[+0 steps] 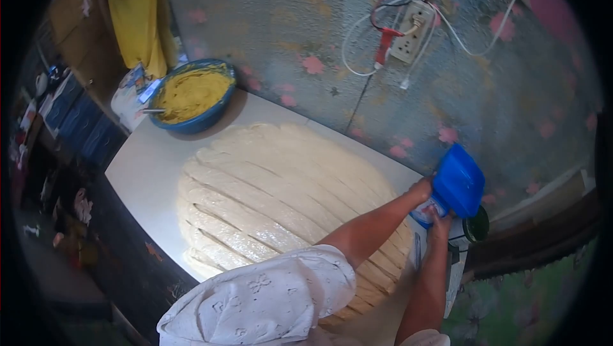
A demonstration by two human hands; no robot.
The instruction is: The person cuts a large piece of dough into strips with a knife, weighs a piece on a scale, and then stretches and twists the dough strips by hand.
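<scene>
My left hand (420, 191) grips the left side of a blue plastic container (458, 183) at the table's right end. My right hand (439, 221) is closed on the lower part, which has a pale, patterned surface; what lies inside cannot be made out. Beside my forearms, a large flat sheet of pale dough (274, 173) covers much of the white table (143, 151), scored with several long diagonal cuts. A thin dark tool (417, 250) lies near the dough's right edge.
At the table's far left corner stands a blue bowl (195, 124) of yellow mixture with a metal handle sticking out. A dark green round container (476, 225) is right of my hands. On the wall hangs a power strip (412, 32) with cables. Blue drawers (80, 119) stand left.
</scene>
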